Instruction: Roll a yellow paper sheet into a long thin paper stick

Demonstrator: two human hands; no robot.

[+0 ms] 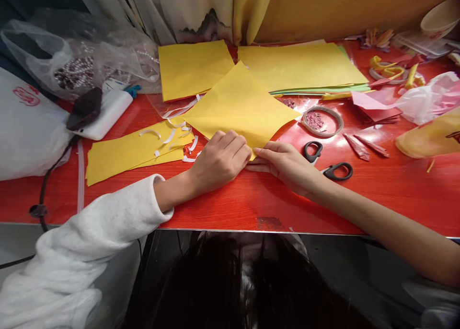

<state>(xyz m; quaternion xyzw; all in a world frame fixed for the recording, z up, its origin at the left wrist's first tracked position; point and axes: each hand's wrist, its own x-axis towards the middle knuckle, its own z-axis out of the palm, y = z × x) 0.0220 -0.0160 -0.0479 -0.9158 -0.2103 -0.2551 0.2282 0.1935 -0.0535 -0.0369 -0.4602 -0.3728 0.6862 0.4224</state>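
Observation:
A square sheet of yellow paper (240, 103) lies cornerwise before me, its near corner between my two hands. My left hand (221, 158) has its fingers curled over the sheet's near left edge and presses on it. The thumb and fingers of my right hand (282, 163) pinch that near corner. Beside my right hand lie scissors (338, 171) with black handles, their blades partly hidden under the hand and wrist. Left of my left hand are yellow paper strips (125, 154) with curled white scraps (168, 136) on and around them.
Yellow paper stacks (196, 70) (298, 67) lie at the back of the red table (215, 209). A tape roll (323, 122) sits near the scissors. Pink paper (377, 106) is at the right. A power bank (108, 111), a phone (85, 109) and plastic bags (28, 123) crowd the left.

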